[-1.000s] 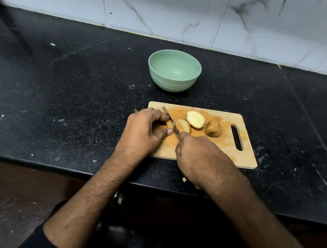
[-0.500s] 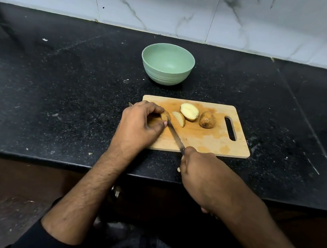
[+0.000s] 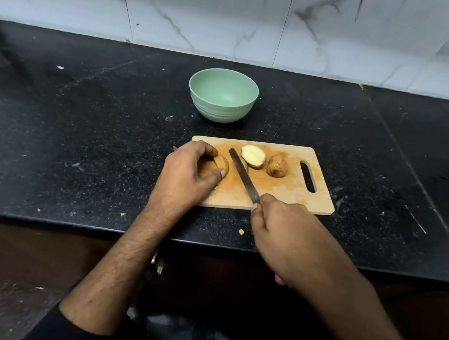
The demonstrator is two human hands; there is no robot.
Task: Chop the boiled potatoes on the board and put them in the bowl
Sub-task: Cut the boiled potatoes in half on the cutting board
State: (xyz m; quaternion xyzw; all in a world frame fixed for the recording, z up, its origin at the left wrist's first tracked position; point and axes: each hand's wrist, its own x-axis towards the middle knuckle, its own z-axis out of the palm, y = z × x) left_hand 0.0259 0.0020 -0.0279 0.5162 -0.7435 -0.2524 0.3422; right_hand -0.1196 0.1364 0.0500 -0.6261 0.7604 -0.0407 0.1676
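A wooden cutting board (image 3: pixel 287 191) lies on the black counter. My left hand (image 3: pixel 187 174) grips a brown potato piece (image 3: pixel 218 164) at the board's left end. My right hand (image 3: pixel 283 237) holds a knife (image 3: pixel 241 176) by the handle. Its blade lies slantwise just right of the held piece, tip pointing away. A cut potato half (image 3: pixel 253 155) lies yellow face up behind the blade, with a small slice partly hidden by the blade beside it. An unpeeled potato piece (image 3: pixel 277 166) sits to its right. The green bowl (image 3: pixel 222 95) stands behind the board with nothing in it.
The counter's front edge (image 3: pixel 64 223) runs just under my wrists. A marble-tiled wall (image 3: pixel 269 16) rises behind the bowl. Small crumbs lie on the counter near the board, one scrap (image 3: pixel 241 232) close to my right hand.
The knife drew back towards me and then moved forward and right, off the held potato piece; the blade now lies beside it. My left hand kept its grip.
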